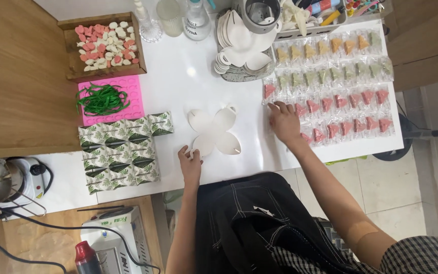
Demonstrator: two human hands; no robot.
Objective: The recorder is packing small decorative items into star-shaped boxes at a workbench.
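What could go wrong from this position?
1. The right hand lies on the tightly packed rows of wrapped sweets; lifting one may drag neighbours out of line.
2. The left hand presses only one edge of the white petal-shaped paper blank, so it could slide or crease.
3. The outer sweets sit near the table edge and might fall.

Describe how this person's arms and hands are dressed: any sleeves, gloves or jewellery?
Both hands are bare: no gloves, rings or watch show on the left hand or the right hand. The forearms are uncovered too. A black-and-white checked short sleeve covers the right upper arm; no left sleeve is in view.
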